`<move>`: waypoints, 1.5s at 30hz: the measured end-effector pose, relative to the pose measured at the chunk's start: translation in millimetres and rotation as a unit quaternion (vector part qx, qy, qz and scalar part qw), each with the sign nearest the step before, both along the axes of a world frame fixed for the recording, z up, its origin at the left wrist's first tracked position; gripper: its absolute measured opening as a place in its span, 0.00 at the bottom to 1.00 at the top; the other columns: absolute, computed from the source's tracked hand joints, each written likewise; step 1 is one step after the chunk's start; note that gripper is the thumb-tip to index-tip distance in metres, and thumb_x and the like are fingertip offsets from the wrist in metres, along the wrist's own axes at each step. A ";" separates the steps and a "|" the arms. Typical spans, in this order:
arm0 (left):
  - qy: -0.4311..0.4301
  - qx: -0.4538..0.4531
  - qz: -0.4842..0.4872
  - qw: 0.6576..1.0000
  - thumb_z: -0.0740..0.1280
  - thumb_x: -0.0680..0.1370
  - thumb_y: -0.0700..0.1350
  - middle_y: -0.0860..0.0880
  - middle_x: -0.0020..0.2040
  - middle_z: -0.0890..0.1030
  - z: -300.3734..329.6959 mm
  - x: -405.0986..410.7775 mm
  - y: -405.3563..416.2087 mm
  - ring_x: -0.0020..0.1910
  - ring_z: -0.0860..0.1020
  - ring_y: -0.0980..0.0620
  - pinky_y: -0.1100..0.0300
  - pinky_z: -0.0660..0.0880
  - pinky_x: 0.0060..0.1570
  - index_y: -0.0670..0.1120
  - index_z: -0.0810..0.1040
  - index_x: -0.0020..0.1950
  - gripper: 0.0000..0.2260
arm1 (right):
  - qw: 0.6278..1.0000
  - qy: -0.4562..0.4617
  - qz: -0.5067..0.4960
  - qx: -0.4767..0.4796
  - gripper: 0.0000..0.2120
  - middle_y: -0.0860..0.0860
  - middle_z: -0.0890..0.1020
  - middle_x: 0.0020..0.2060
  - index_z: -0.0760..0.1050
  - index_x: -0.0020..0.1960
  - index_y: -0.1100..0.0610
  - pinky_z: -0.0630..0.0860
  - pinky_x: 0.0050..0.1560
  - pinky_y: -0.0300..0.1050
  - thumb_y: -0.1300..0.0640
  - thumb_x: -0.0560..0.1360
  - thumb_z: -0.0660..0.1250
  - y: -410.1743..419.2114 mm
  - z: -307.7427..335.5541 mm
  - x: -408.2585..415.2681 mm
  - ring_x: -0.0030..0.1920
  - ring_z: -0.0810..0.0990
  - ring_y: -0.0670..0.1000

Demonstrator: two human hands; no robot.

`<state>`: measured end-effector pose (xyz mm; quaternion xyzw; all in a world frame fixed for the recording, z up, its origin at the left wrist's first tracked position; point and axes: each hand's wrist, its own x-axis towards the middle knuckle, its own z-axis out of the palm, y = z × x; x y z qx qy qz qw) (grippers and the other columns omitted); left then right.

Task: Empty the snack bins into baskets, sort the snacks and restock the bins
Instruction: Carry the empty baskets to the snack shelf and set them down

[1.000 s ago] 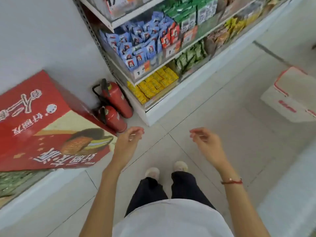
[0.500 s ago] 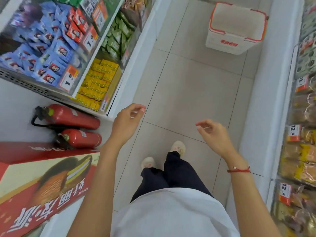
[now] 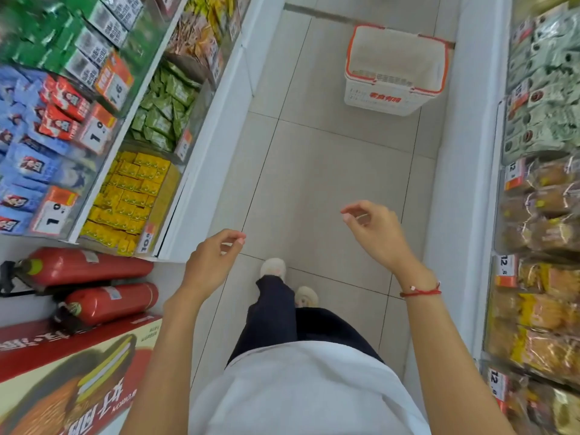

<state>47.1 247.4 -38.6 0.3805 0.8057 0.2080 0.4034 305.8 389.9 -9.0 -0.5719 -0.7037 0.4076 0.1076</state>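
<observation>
A white basket with an orange rim (image 3: 396, 89) stands on the aisle floor ahead, and it looks empty. My left hand (image 3: 211, 262) hangs in front of me with loosely curled fingers and holds nothing. My right hand (image 3: 373, 231) is raised a little further forward, fingers also loosely curled and holding nothing. Snack bins line the left shelves: yellow packets (image 3: 131, 189), green packets (image 3: 163, 114), blue and red packets (image 3: 37, 130). On the right shelves lie brown wrapped snacks (image 3: 546, 208) and pale green packets (image 3: 546, 89).
Two red fire extinguishers (image 3: 94, 284) lie by the wall at the left, beside a large red carton (image 3: 69, 372). White shelf bases (image 3: 216, 146) border a narrow tiled aisle on both sides. My feet in pale slippers (image 3: 273, 267) are on the tiles.
The view has swung right and now looks down the aisle; the basket has come into the centre ahead. Both hands stay empty and raised, the right one slightly higher.
</observation>
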 end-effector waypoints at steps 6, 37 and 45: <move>0.007 0.006 -0.006 1.000 0.61 0.81 0.53 0.54 0.57 0.81 -9.4 -7.5 89.2 0.56 0.77 0.55 0.63 0.69 0.50 0.53 0.78 0.60 0.11 | 0.999 0.019 -0.047 -0.014 0.05 0.44 0.83 0.43 0.78 0.47 0.46 0.79 0.49 0.49 0.55 0.78 0.66 66.2 -16.1 3.2 0.44 0.81 0.46; 0.066 0.022 -0.052 0.996 0.60 0.82 0.53 0.55 0.55 0.79 -1.5 1.8 627.8 0.52 0.75 0.56 0.60 0.70 0.49 0.53 0.77 0.61 0.11 | 0.992 -0.010 -0.125 -0.010 0.06 0.47 0.83 0.46 0.79 0.49 0.48 0.78 0.52 0.50 0.57 0.78 0.65 585.4 -3.1 39.2 0.47 0.81 0.49; 0.037 0.046 -0.051 0.997 0.60 0.82 0.53 0.57 0.56 0.80 0.7 -5.2 782.6 0.54 0.76 0.56 0.62 0.69 0.49 0.53 0.78 0.61 0.11 | 0.988 0.006 -0.149 -0.031 0.06 0.46 0.83 0.50 0.80 0.51 0.51 0.78 0.53 0.56 0.57 0.77 0.65 700.7 -21.8 34.8 0.49 0.81 0.48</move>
